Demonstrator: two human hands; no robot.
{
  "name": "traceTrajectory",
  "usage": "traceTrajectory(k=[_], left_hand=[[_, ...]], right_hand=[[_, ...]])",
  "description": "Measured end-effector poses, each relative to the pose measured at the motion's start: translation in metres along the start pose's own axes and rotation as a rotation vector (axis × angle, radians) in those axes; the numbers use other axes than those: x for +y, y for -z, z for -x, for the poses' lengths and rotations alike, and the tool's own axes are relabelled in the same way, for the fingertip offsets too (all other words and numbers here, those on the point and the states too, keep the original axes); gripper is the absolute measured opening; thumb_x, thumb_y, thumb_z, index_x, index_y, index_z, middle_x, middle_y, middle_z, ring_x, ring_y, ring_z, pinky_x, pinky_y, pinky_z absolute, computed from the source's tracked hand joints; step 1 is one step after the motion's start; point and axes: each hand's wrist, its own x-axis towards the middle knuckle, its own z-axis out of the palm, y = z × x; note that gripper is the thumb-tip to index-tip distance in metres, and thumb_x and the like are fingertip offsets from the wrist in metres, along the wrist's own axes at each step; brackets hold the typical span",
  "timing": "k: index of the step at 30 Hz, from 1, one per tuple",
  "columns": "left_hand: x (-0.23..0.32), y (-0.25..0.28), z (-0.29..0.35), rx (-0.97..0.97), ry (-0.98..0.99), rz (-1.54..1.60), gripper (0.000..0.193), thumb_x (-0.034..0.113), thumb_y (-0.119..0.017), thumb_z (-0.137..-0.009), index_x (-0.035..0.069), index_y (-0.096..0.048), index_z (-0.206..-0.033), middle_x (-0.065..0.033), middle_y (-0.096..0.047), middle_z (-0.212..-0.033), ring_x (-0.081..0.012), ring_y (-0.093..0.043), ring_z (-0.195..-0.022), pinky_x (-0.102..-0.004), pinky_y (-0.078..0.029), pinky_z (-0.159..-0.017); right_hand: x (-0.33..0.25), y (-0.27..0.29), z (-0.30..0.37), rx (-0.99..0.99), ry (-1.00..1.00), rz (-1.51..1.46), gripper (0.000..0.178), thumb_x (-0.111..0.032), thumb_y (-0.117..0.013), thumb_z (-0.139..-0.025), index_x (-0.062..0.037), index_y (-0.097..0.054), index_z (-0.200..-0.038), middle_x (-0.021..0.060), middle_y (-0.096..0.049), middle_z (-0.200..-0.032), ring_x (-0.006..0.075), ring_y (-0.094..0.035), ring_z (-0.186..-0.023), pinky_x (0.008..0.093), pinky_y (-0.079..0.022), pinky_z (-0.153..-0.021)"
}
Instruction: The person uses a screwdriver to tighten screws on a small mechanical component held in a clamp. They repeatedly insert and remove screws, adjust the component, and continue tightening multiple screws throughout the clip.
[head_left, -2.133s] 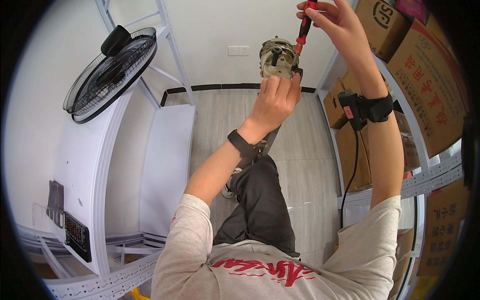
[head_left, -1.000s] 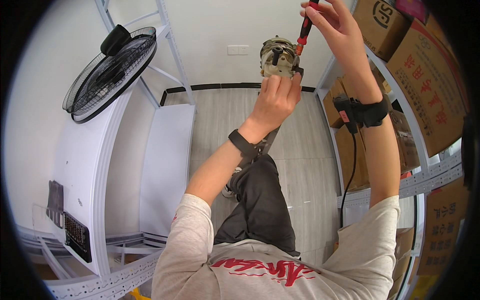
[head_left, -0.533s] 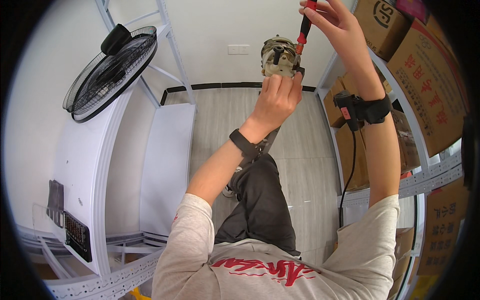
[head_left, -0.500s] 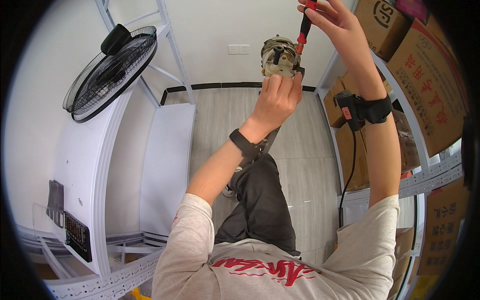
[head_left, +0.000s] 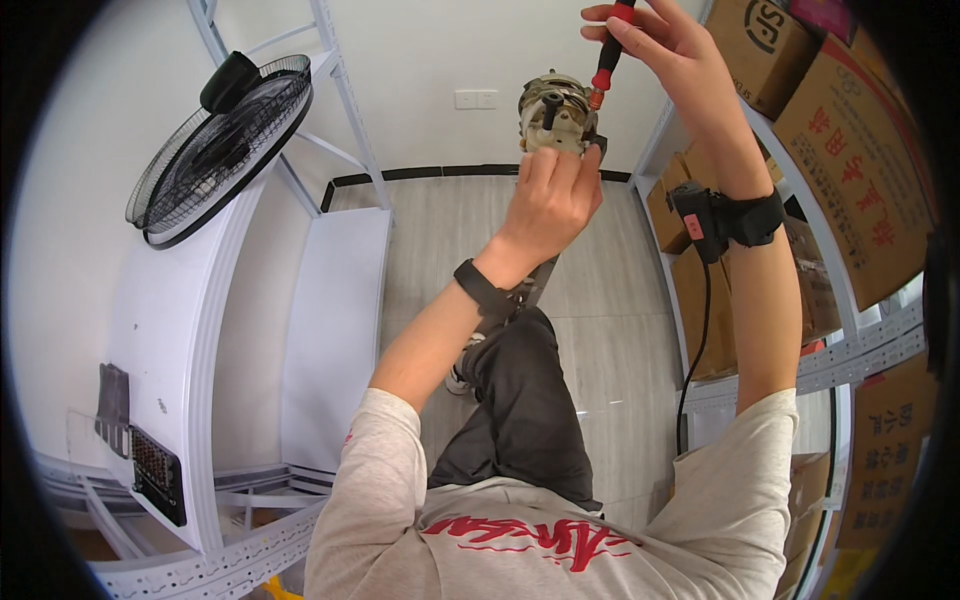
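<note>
In front of me stands a fan motor point(head_left: 553, 112), its pale housing and metal windings exposed and a black knob sticking out. My left hand point(head_left: 551, 195) grips the lower part of the motor, fingers curled round it; the fingertips are partly hidden. A red and black screwdriver point(head_left: 611, 60) points down, its tip at the motor's right side. My right hand point(head_left: 665, 40) holds its handle from above, thumb and fingers pinching it, other fingers stretched out. The exact screw under the tip is too small to make out.
On the white shelf point(head_left: 150, 300) at left lie a fan grille with blades point(head_left: 225, 150) and an open bit case point(head_left: 157, 470). Cardboard boxes point(head_left: 850, 170) fill a metal rack at right. A black cable point(head_left: 692, 370) hangs from my right wrist strap. A wall socket point(head_left: 476, 100) is ahead.
My right fingers have shifted slightly on the screwdriver handle. The motor, the screwdriver and both hands sit a touch further left in view; the tip stays at the motor.
</note>
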Motion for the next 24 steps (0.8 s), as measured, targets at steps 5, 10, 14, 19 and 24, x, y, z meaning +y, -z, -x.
traceTrajectory(k=[5, 10, 14, 19, 24], left_hand=[[0.001, 0.019, -0.014, 0.038, 0.053, 0.179, 0.036, 0.010, -0.076, -0.072, 0.006, -0.068, -0.107, -0.0051, -0.051, -0.082, -0.0256, -0.049, -0.079, -0.0367, -0.042, -0.071], [-0.023, 0.030, -0.047, 0.129, 0.246, 0.273, 0.025, 0.011, -0.075, -0.074, 0.009, -0.067, -0.098, -0.0059, -0.051, -0.084, -0.0266, -0.047, -0.084, -0.0377, -0.042, -0.075], [-0.040, 0.026, -0.075, 0.005, 0.295, 0.322, 0.028, 0.025, -0.084, -0.074, 0.007, -0.071, -0.091, -0.0045, -0.054, -0.084, -0.0260, -0.047, -0.084, -0.0368, -0.041, -0.075], [-0.049, 0.020, -0.084, -0.226, 0.398, 0.434, 0.026, 0.031, -0.084, -0.075, 0.007, -0.075, -0.081, -0.0061, -0.054, -0.078, -0.0262, -0.047, -0.084, -0.0372, -0.042, -0.076], [-0.044, 0.023, -0.084, -0.241, 0.411, 0.462, 0.026, 0.032, -0.083, -0.075, 0.008, -0.076, -0.082, -0.0077, -0.053, -0.076, -0.0274, -0.048, -0.084, -0.0381, -0.043, -0.077]], right_hand=[[0.008, 0.001, 0.000, 0.032, 0.205, 0.370, 0.054, -0.007, -0.072, -0.090, -0.0098, -0.053, -0.141, 0.0056, -0.066, -0.094, 0.0106, -0.064, -0.084, 0.0273, -0.054, -0.076], [0.006, -0.003, 0.003, 0.098, 0.300, 0.517, 0.056, -0.008, -0.075, -0.087, -0.0109, -0.055, -0.139, 0.0050, -0.066, -0.089, 0.0101, -0.063, -0.078, 0.0268, -0.054, -0.072], [0.007, -0.003, 0.001, 0.111, 0.241, 0.492, 0.057, -0.010, -0.074, -0.088, -0.0109, -0.052, -0.141, 0.0054, -0.066, -0.090, 0.0111, -0.063, -0.080, 0.0275, -0.054, -0.075], [0.017, 0.009, -0.008, -0.082, 0.111, 0.032, 0.053, -0.008, -0.072, -0.091, -0.0093, -0.053, -0.140, 0.0041, -0.066, -0.092, 0.0117, -0.063, -0.086, 0.0283, -0.054, -0.080], [0.011, 0.011, -0.008, -0.067, 0.066, 0.202, 0.050, -0.005, -0.068, -0.093, -0.0080, -0.052, -0.140, 0.0054, -0.066, -0.099, 0.0124, -0.062, -0.091, 0.0289, -0.053, -0.083]])
